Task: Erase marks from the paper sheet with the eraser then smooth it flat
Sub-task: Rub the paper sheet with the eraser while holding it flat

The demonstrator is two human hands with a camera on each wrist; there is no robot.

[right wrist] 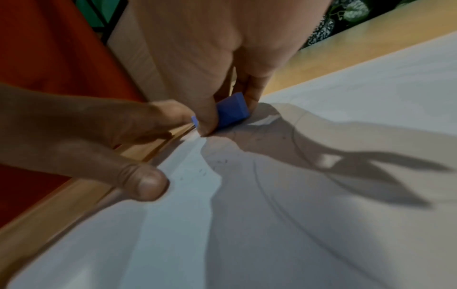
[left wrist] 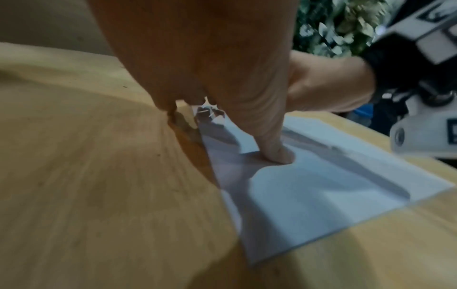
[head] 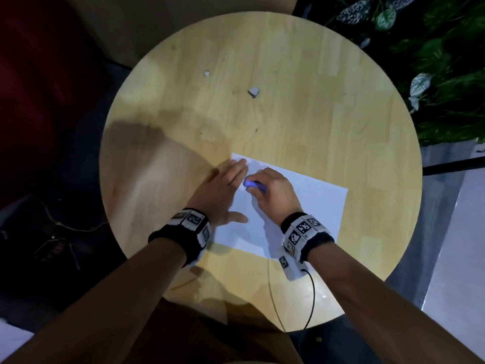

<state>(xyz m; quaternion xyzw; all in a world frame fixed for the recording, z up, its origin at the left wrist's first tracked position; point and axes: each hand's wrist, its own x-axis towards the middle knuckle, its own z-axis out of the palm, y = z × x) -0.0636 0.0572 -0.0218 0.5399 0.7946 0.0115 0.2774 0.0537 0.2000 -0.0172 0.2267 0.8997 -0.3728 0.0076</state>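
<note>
A white paper sheet (head: 315,203) lies on the round wooden table (head: 288,101), toward its near right. My right hand (head: 273,191) pinches a small blue eraser (head: 253,185) and holds it down on the sheet's far left part; the right wrist view shows the eraser (right wrist: 232,110) between thumb and fingers, touching the paper (right wrist: 296,215) where faint pencil lines (right wrist: 296,148) run. My left hand (head: 223,190) lies flat with straight fingers across the sheet's left edge, its thumb (left wrist: 277,150) pressing the paper (left wrist: 321,191).
Two small grey-white scraps (head: 254,91) (head: 206,73) lie on the table farther back. Leafy plants (head: 433,61) stand beyond the table's right edge. A dark cable (head: 312,292) hangs from my right wrist band over the near table edge.
</note>
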